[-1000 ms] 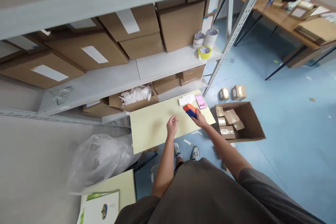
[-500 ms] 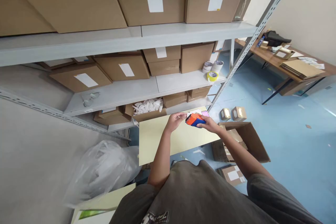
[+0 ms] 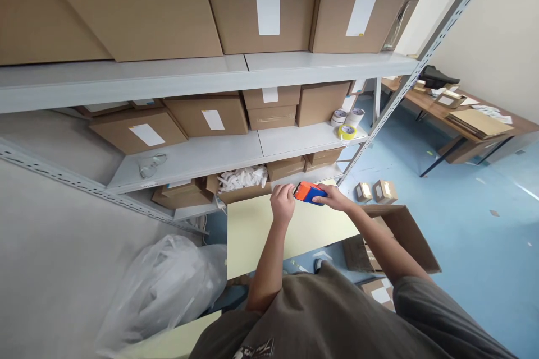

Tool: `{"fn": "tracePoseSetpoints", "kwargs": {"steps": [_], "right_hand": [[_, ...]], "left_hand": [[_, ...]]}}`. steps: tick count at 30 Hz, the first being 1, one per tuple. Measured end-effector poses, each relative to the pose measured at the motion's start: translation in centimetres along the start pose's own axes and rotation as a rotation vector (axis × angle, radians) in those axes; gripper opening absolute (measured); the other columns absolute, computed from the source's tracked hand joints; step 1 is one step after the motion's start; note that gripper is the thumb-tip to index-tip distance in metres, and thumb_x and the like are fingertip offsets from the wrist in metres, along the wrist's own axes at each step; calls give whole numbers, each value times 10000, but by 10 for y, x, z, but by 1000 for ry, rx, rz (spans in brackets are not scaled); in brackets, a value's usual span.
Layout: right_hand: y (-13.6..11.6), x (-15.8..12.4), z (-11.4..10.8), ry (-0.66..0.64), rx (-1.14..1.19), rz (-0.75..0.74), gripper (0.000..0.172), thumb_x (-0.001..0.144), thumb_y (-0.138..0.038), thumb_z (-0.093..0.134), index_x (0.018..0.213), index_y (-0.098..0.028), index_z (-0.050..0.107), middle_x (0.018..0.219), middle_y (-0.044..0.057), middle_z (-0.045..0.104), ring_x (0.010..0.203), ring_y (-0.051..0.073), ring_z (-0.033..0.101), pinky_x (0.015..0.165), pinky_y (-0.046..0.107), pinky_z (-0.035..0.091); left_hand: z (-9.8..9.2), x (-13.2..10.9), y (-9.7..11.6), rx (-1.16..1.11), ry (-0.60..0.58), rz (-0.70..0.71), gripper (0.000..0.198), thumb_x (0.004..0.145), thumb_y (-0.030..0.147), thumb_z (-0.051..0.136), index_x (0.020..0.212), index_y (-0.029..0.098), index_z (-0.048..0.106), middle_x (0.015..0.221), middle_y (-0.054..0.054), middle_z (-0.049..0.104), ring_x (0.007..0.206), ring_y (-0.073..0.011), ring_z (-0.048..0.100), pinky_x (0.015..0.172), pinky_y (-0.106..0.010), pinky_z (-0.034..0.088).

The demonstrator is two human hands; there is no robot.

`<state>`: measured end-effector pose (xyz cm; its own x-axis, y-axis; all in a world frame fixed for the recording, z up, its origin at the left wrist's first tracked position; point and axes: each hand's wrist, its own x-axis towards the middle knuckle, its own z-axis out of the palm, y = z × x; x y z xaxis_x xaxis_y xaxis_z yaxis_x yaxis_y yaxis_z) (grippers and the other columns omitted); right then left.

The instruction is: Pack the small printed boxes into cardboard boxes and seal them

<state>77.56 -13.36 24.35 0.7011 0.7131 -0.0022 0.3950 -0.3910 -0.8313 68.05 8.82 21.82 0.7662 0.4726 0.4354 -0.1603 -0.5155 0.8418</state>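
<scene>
The right hand (image 3: 332, 197) grips an orange-and-blue tape dispenser (image 3: 309, 192) with closed fingers. The left hand (image 3: 282, 205) is curled just beside the dispenser's left end, above a pale yellow board (image 3: 286, 241); whether it touches is unclear.

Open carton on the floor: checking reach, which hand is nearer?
The right hand, beside the carton; the left hand is farther off, past the tape dispenser.

Right hand (image 3: 333, 197) grips orange-and-blue tape dispenser (image 3: 309, 192). Left hand (image 3: 282, 204) just beside its orange end, contact unclear. Both sit above pale yellow board (image 3: 290, 241). Open cardboard box (image 3: 404, 238) off right; metal shelving (image 3: 202, 162) ahead holds cartons (image 3: 208, 115).
</scene>
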Motion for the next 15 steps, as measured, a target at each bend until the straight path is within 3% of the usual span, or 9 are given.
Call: {"fn": "tracePoseSetpoints", "kwargs": {"steps": [6, 11, 15], "right_hand": [[14, 18, -34, -71, 7, -51, 502, 864, -691, 744, 916, -202, 646, 776, -12, 624, 695, 168, 569, 634, 265, 423], [40, 32, -59, -44, -28, -109, 467, 923, -657, 683, 982, -194, 681, 858, 22, 692, 741, 196, 617, 683, 291, 475], [62, 57, -65, 24, -128, -145, 415, 987, -527, 640, 1232, -198, 699, 1134, 110, 766, 966, 277, 710, 866, 367, 542]], "left_hand": [[16, 12, 4, 63, 159, -23, 433, 1085, 485, 455, 1001, 247, 807, 1011, -132, 765, 1033, -278, 702, 1047, -435, 545], [13, 48, 15, 64, 22, -10, 385, 1051, 524, 542, 1037, 264, 825, 1046, -101, 784, 1046, -272, 721, 1039, -411, 556], [31, 54, 15, 89, 14, -99, 460, 1039, 557, 567, 1367, 279, 732, 1382, -109, 726, 1258, -291, 683, 1113, -417, 524]]}}
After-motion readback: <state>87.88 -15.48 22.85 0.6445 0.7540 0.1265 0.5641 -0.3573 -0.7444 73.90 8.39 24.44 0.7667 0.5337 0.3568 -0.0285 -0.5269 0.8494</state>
